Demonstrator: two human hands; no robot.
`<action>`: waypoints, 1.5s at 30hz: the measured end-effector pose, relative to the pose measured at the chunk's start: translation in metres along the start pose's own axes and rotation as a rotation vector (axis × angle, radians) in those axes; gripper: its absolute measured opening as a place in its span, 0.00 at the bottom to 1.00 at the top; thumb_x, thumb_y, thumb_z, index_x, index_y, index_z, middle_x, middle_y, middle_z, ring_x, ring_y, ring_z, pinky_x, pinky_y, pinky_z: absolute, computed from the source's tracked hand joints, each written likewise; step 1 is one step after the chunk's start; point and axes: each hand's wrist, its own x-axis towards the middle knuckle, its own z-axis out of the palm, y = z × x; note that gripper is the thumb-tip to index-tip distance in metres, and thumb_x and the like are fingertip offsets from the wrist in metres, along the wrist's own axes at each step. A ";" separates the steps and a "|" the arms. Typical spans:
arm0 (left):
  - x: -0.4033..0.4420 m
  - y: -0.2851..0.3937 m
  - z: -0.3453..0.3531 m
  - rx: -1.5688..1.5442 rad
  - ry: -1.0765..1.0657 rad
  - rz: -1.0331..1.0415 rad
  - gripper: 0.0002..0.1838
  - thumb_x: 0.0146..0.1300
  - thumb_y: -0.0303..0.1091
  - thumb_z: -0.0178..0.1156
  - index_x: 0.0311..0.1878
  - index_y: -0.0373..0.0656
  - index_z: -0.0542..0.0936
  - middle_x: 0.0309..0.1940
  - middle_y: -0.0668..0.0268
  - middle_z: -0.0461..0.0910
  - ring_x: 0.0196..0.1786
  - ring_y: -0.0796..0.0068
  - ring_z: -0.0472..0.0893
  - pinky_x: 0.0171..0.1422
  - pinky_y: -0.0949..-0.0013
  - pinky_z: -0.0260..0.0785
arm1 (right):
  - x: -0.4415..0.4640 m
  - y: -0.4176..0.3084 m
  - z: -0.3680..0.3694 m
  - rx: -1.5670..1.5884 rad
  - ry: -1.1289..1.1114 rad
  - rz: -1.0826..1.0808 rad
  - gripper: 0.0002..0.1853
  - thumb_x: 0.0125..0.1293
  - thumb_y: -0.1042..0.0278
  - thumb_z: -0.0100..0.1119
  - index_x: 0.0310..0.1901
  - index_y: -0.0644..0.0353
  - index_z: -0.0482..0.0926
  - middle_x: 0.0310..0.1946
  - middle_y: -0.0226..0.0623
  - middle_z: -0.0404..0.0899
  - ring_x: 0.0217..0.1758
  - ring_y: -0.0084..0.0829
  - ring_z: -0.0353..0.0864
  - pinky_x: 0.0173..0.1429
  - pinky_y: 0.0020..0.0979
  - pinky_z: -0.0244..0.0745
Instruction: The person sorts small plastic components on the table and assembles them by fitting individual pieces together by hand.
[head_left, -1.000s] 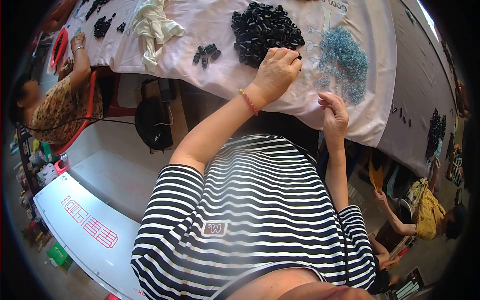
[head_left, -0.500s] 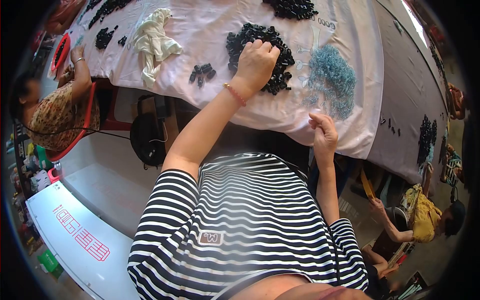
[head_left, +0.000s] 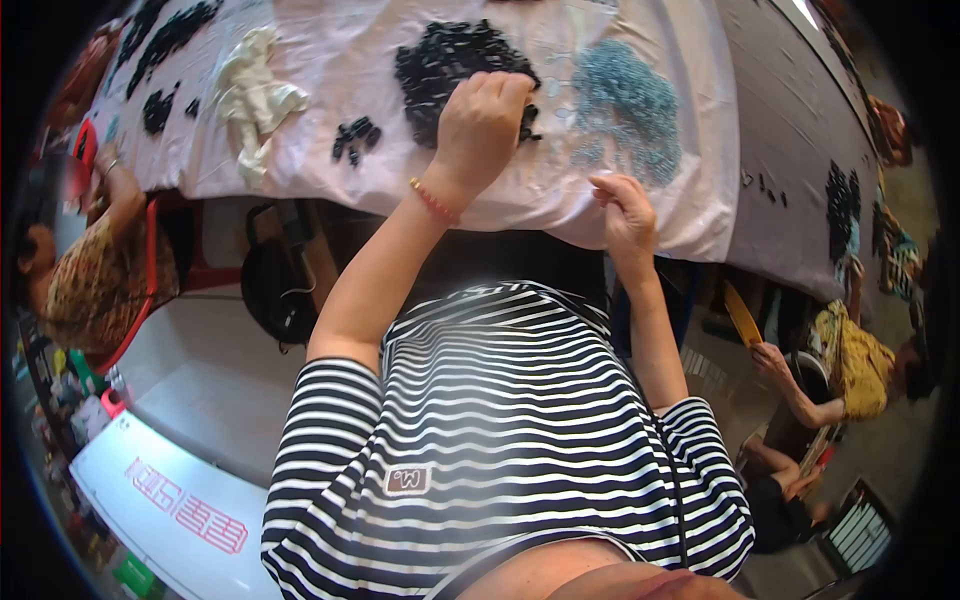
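My left hand (head_left: 482, 130), with a red bead bracelet, is over the near right part of a pile of small black pieces (head_left: 440, 65). Its fingers are bent together, and their tips and anything in them are hidden. Nearer the table edge, my right hand (head_left: 628, 215) is pinched closed just below a heap of small clear-blue pieces (head_left: 628, 105); what it may hold is too small to make out. A few loose black pieces (head_left: 355, 138) lie left of the pile.
A crumpled cream cloth (head_left: 250, 100) lies left on the pink-covered table (head_left: 320, 185). One person (head_left: 100, 270) sits at the far left. Another in yellow (head_left: 850, 365) is at the right. More black pieces (head_left: 842, 210) lie on the grey cover.
The view has shifted, moving the table and its piles leftward in the picture. My left hand has moved over the black pile from its right edge. My right hand stays pinched near the blue heap.
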 end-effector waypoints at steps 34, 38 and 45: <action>-0.126 0.065 0.008 -0.344 -0.127 -0.087 0.08 0.63 0.28 0.64 0.44 0.45 0.80 0.45 0.61 0.82 0.53 0.56 0.78 0.61 0.56 0.68 | -0.019 0.017 0.013 -0.558 0.064 -0.402 0.15 0.55 0.82 0.56 0.42 0.58 0.85 0.40 0.41 0.81 0.49 0.46 0.78 0.58 0.43 0.71; -0.129 0.065 0.013 -0.350 -0.133 -0.104 0.07 0.64 0.30 0.64 0.45 0.47 0.79 0.47 0.62 0.82 0.54 0.57 0.77 0.62 0.57 0.67 | -0.016 0.015 0.009 -0.546 0.001 -0.389 0.15 0.55 0.83 0.55 0.43 0.60 0.85 0.40 0.42 0.81 0.50 0.47 0.78 0.59 0.43 0.71; -0.128 0.064 0.015 -0.356 -0.139 -0.143 0.06 0.66 0.33 0.63 0.44 0.47 0.79 0.44 0.64 0.81 0.53 0.58 0.77 0.62 0.57 0.65 | 0.001 0.016 0.011 -0.340 0.041 -0.331 0.12 0.61 0.79 0.60 0.45 0.60 0.84 0.39 0.44 0.81 0.48 0.46 0.79 0.55 0.42 0.73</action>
